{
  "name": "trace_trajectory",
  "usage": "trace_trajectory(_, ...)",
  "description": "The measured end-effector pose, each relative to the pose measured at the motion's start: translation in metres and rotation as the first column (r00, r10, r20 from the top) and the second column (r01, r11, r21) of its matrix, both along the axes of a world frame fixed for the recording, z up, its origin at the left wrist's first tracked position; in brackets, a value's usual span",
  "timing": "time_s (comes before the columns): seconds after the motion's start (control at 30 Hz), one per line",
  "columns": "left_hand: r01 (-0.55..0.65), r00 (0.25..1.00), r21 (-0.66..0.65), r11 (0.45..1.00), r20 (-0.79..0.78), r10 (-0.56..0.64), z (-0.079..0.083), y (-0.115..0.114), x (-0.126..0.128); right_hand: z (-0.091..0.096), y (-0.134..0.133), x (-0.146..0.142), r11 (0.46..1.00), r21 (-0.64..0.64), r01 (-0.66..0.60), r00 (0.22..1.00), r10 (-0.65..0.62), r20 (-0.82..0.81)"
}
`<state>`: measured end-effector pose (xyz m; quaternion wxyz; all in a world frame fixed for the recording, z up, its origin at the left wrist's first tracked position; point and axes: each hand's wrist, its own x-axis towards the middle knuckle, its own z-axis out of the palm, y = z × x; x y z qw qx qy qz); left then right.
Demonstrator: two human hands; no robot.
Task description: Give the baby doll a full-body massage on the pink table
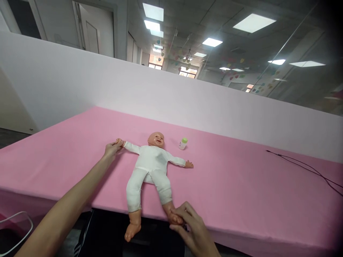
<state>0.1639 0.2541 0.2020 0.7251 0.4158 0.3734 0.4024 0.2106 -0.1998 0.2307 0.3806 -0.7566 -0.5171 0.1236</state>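
A baby doll (pixel 152 159) with a white cloth body lies face up on the pink-covered table (pixel 230 189), head toward the wall and feet over the front edge. On the left side of the picture, my left hand (pixel 112 148) is closed around the doll's small hand, its arm stretched out sideways. My right hand (pixel 191 225) grips the doll's foot at the right, thumb and fingers on either side of it. The other doll arm and leg lie free. Just right of the doll's head stands a small white bottle (pixel 183 144) with a green cap.
A thin black cable (pixel 308 167) lies along the table's right side. Behind the table runs a low white wall (pixel 187 100) with glass above it. A white cord (pixel 24 228) hangs at the lower left. My lap is under the front edge.
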Motion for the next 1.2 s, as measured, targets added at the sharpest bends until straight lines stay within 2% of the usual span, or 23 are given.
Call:
trace_trajectory(0.07, -0.008, 1.000, -0.014, 1.000, 0.001, 0.008, -0.006, 0.000, -0.004, -0.020, -0.003, -0.008, 1.000, -0.004, -0.004, 1.000, 0.004, 0.004)
trace_trajectory(0.13, -0.005, 1.000, 0.028, 1.000, 0.001, 0.005, -0.005, -0.003, -0.005, -0.029, -0.003, -0.012, 1.000, 0.013, -0.011, 1.000, 0.011, 0.013)
trace_trajectory(0.2, 0.011, 1.000, 0.119, 0.993, 0.018, -0.014, 0.002, -0.009, -0.002, -0.023, 0.001, -0.009, 0.998, 0.062, 0.003, 1.000, -0.005, 0.024)
trace_trajectory(0.27, 0.050, 0.998, 0.265, 0.963, 0.024, -0.059, 0.014, -0.018, 0.005, -0.004, 0.009, 0.000, 0.991, 0.135, 0.024, 0.998, -0.031, 0.051)
trace_trajectory(0.3, 0.078, 0.996, 0.360, 0.930, 0.006, -0.086, 0.020, -0.023, 0.009, 0.008, 0.017, 0.006, 0.984, 0.173, 0.032, 0.996, -0.045, 0.072)
trace_trajectory(0.37, 0.143, 0.990, 0.548, 0.824, -0.069, -0.126, 0.032, -0.037, 0.020, 0.029, 0.038, 0.018, 0.973, 0.225, 0.043, 0.991, -0.070, 0.116)
trace_trajectory(0.47, 0.249, 0.968, 0.702, 0.667, -0.180, -0.173, 0.040, -0.059, 0.037, 0.043, 0.080, 0.038, 0.972, 0.226, 0.056, 0.985, -0.091, 0.148)
trace_trajectory(0.6, 0.408, 0.912, 0.708, 0.577, -0.342, -0.226, 0.031, -0.080, 0.054, 0.028, 0.126, 0.058, 0.980, 0.189, 0.066, 0.984, -0.096, 0.152)
trace_trajectory(0.7, 0.458, 0.885, 0.694, 0.555, -0.413, -0.214, 0.026, -0.084, 0.059, 0.019, 0.134, 0.063, 0.981, 0.183, 0.067, 0.985, -0.094, 0.142)
trace_trajectory(0.83, 0.448, 0.892, 0.701, 0.556, -0.388, -0.230, 0.032, -0.069, 0.051, 0.034, 0.106, 0.051, 0.976, 0.203, 0.076, 0.992, -0.096, 0.088)
trace_trajectory(0.9, 0.387, 0.920, 0.710, 0.588, -0.342, -0.193, 0.037, -0.053, 0.041, 0.045, 0.082, 0.040, 0.977, 0.193, 0.091, 0.991, -0.107, 0.074)
trace_trajectory(0.97, 0.297, 0.946, 0.710, 0.638, -0.311, -0.095, 0.036, -0.034, 0.027, 0.048, 0.054, 0.027, 0.983, 0.159, 0.089, 0.993, -0.100, 0.067)
trace_trajectory(1.07, 0.214, 0.932, 0.661, 0.719, -0.359, 0.053, 0.022, -0.010, 0.006, 0.029, 0.019, 0.007, 0.992, 0.096, 0.079, 0.996, -0.083, 0.042)
trace_trajectory(1.13, 0.216, 0.903, 0.577, 0.788, -0.425, 0.064, 0.007, 0.002, -0.005, 0.003, 0.005, -0.003, 0.992, 0.091, 0.086, 0.996, -0.088, 0.024)
trace_trajectory(1.2, 0.205, 0.902, 0.467, 0.860, -0.432, 0.019, -0.007, 0.008, -0.012, -0.022, 0.000, -0.012, 0.988, 0.130, 0.085, 0.996, -0.089, 0.025)
